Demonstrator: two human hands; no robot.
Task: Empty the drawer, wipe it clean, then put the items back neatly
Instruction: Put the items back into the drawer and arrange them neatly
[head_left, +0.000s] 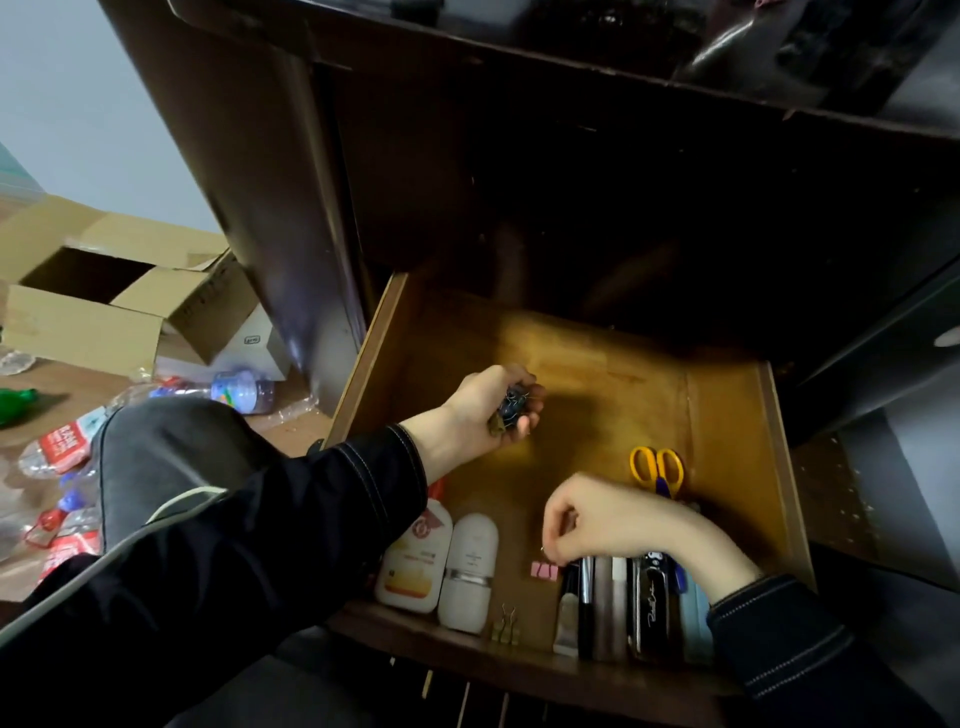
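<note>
Partly swallowed by shadow under a dark cabinet, an open wooden drawer (363, 374) is seen from above; its back cannot be made out. The left hand (483, 410) is held over the drawer's bare middle, fingers curled round a dark clump of binder clips (511, 408) too tangled to be counted. The right hand (597, 519) is held low at the front, fingertips pinched just above one pink binder clip (544, 570), seemingly gripping its wire handle.

One pair of yellow-handled scissors (657, 467) is laid front to back, handles toward the back, blades hidden beneath the right hand. At the front wall, one white-and-orange bottle (415, 561) and one plain white bottle (467, 571) are laid side by side, long axes front to back. Parallel to them, a row of pens (587, 597) and one black case (652, 603) is partly covered by the right wrist, so the pens cannot be counted. Two small gold clips (506, 623) are set by the front wall.

On the floor at left, one open cardboard box (104, 301) and scattered plastic bottles (244, 389) are shown.
</note>
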